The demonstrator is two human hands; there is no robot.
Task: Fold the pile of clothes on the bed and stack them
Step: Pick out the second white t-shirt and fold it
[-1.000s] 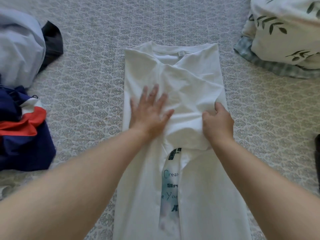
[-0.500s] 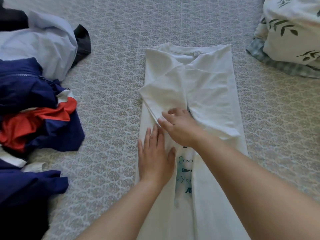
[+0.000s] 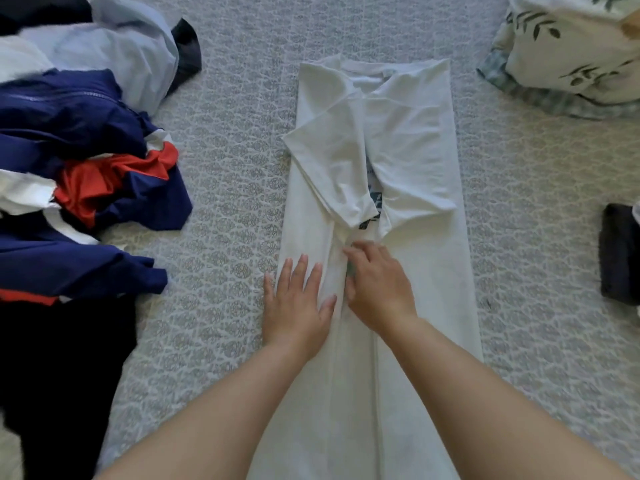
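On the patterned bedspread (image 3: 225,174), white T-shirt (image 3: 408,150), clothes pile (image 3: 86,161).

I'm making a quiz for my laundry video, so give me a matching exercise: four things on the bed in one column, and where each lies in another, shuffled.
Things:
1. white T-shirt
2. navy and red jacket
3. leaf-print pillow
4. dark folded cloth

Places:
A. far right corner
B. middle, under both hands
C. right edge, nearer than the pillow
D. left side, in the unfolded pile

Pairs: 1-B, 2-D, 3-A, 4-C

The left hand presses flat on the shirt; the right hand is beside it.
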